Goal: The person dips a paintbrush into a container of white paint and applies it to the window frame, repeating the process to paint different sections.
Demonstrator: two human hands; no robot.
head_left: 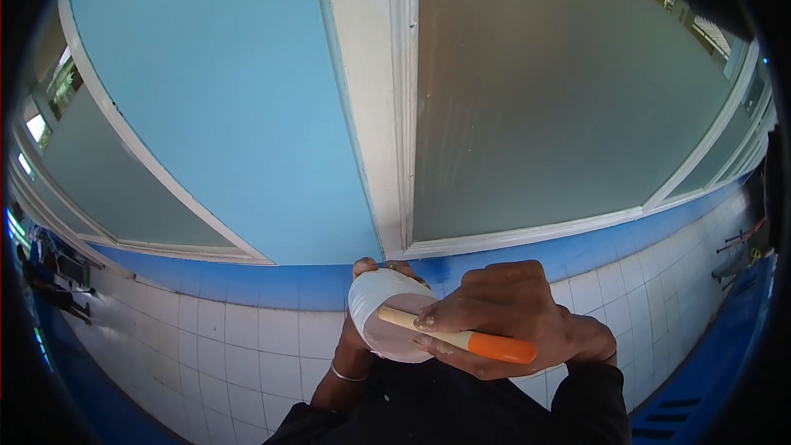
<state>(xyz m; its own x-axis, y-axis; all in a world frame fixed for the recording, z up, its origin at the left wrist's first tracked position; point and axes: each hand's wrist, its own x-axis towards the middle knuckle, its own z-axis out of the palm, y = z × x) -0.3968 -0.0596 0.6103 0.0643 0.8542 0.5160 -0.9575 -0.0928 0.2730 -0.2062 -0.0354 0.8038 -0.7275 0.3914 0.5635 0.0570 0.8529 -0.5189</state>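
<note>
My left hand (365,265) is wrapped round a white plastic tub (362,301), its fingertips showing over the far rim and its wrist below. The tub is tilted so that its mouth faces right, and a pale, pinkish-white surface shows inside. My right hand (511,305) grips a paintbrush (457,338) with a cream handle and a rounded orange end. The brush's pale end overlaps the tub's mouth, while the orange end points right under my palm. Its bristles are not visible. Whitish smears mark the fingertips of my right hand.
Ahead stand a light blue panel (222,107), a white post (371,74) and a frosted window (560,99) in a white frame. A blue band (305,284) runs beneath them, above white tiles (214,325). Dark shapes lie at the far left and right edges.
</note>
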